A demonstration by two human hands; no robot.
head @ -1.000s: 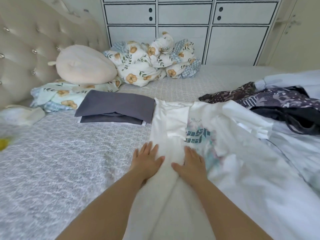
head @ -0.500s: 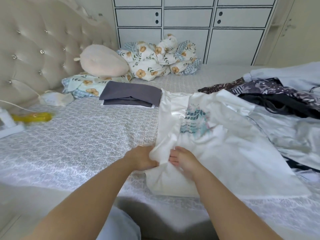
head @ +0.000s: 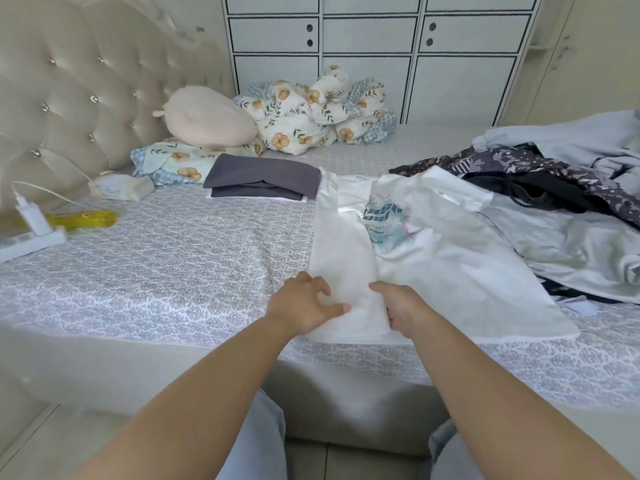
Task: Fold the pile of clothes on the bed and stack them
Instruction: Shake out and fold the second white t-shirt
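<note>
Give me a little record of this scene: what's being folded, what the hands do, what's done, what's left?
being folded: white shirt, left side folded in
left hand: grips the folded strip's near end
right hand: holds the strip's other edge, fingers hidden
done: grey stack
left: pile at right
surface: bed

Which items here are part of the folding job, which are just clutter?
Job: white T-shirt under left hand and right hand; folded grey stack; unfolded clothes pile.

Lying about: floral bedding, pink pillow, power strip, yellow object.
</note>
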